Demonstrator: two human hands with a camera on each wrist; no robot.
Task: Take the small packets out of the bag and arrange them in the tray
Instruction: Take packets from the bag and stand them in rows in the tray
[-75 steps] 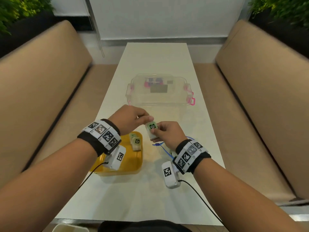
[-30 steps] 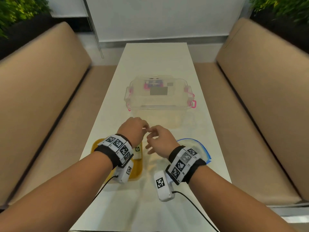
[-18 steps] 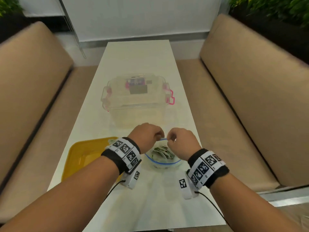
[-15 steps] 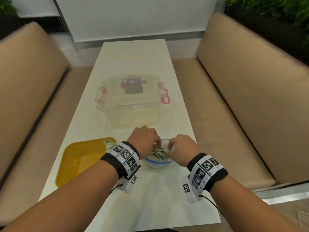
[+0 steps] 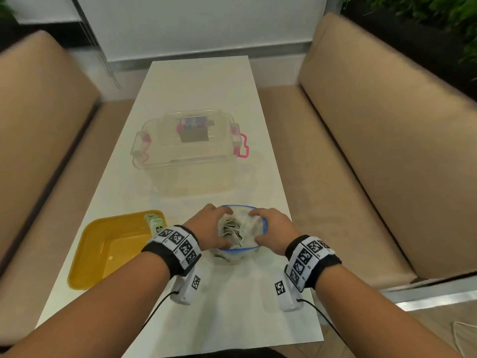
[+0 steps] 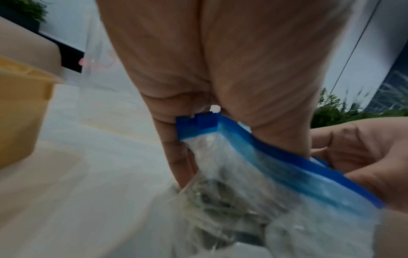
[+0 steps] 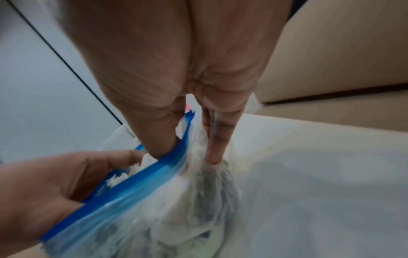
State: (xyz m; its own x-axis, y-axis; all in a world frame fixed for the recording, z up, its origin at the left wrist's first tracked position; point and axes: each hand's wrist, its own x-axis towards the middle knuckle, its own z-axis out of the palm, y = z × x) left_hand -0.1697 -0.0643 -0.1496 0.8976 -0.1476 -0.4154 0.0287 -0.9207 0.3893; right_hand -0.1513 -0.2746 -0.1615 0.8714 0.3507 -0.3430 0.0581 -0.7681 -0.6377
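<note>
A clear zip bag (image 5: 254,228) with a blue rim stands on the white table near its front edge, its mouth spread wide. My left hand (image 5: 206,228) grips the left side of the rim and my right hand (image 5: 269,229) grips the right side. Several small green-and-white packets (image 5: 231,228) lie bunched inside. In the right wrist view my thumb (image 7: 159,139) sits inside the blue rim (image 7: 143,178) with my fingers (image 7: 217,139) outside. The left wrist view shows the rim (image 6: 276,153) and the packets (image 6: 220,200) through the plastic. Left of the bag lies the yellow tray (image 5: 108,254), with packets (image 5: 154,223) standing at its far right corner.
A clear plastic box (image 5: 188,153) with pink latches stands on the table behind the bag. Tan benches run along both sides of the table (image 5: 198,83). Cables trail from both wrist cameras towards the front edge.
Both hands left the tray and moved right to the bag. They took hold of its rim on either side and pulled the mouth wide.
</note>
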